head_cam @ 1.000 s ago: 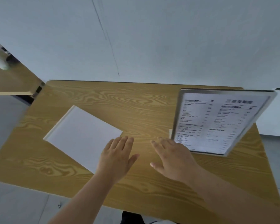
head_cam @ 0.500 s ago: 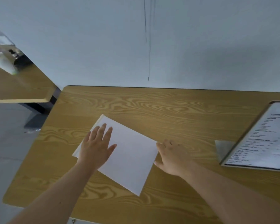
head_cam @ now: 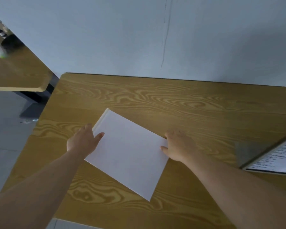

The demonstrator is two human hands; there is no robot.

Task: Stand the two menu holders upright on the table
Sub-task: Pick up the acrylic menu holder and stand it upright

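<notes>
A white menu holder [head_cam: 129,152] lies flat, blank side up, in the middle of the wooden table [head_cam: 188,103]. My left hand [head_cam: 82,141] grips its left edge, thumb on top and fingers curled at the edge. At the holder's right corner my right hand [head_cam: 178,146] holds on, thumb on the white face. A second menu holder [head_cam: 274,157] stands upright at the right edge of the view, its printed menu facing me, partly cut off.
The table's back edge meets a pale wall [head_cam: 155,38]. Another wooden table [head_cam: 18,75] stands at the left with a dark bottle [head_cam: 0,33] and a white object on it. Grey floor [head_cam: 5,129] shows between the tables.
My left hand slid from the holder's top face to its left edge. My right hand closed on the right corner. The view shifted left, pushing the standing holder toward the right edge.
</notes>
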